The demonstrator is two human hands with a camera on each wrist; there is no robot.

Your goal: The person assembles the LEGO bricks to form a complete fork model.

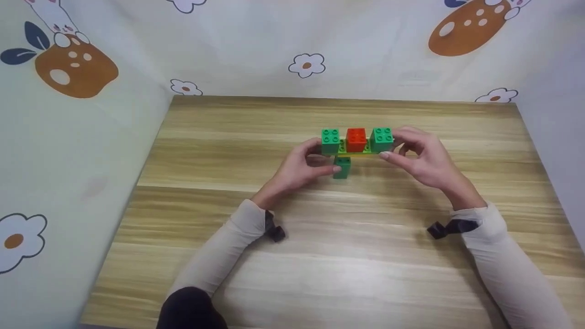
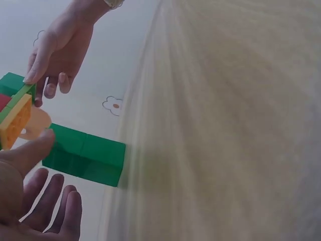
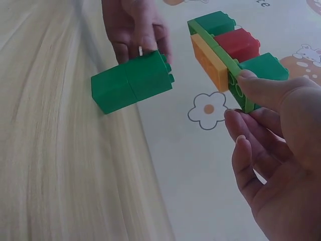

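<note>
My left hand (image 1: pixel 297 171) holds a stack of two green toy bricks (image 2: pixel 85 153) between thumb and fingers, studs at its upper end. The stack's lower end is at or close to the tabletop; I cannot tell if it touches. In my right hand (image 1: pixel 427 157) is a light green plate (image 3: pixel 218 52), pinched at its right end. Along the top of that plate sit a green brick (image 1: pixel 330 140), a red brick (image 1: pixel 356 140) and another green brick (image 1: pixel 382 139). An orange brick (image 3: pixel 208 63) is fixed to its underside. A gap separates the plate assembly from the stack.
A wood-grain table (image 1: pixel 320 265) spreads under both hands. Pale wall fabric (image 1: pixel 247 55) printed with flowers and fruit rises behind it and along both sides. Black straps (image 1: pixel 274 228) with small devices sit on both wrists.
</note>
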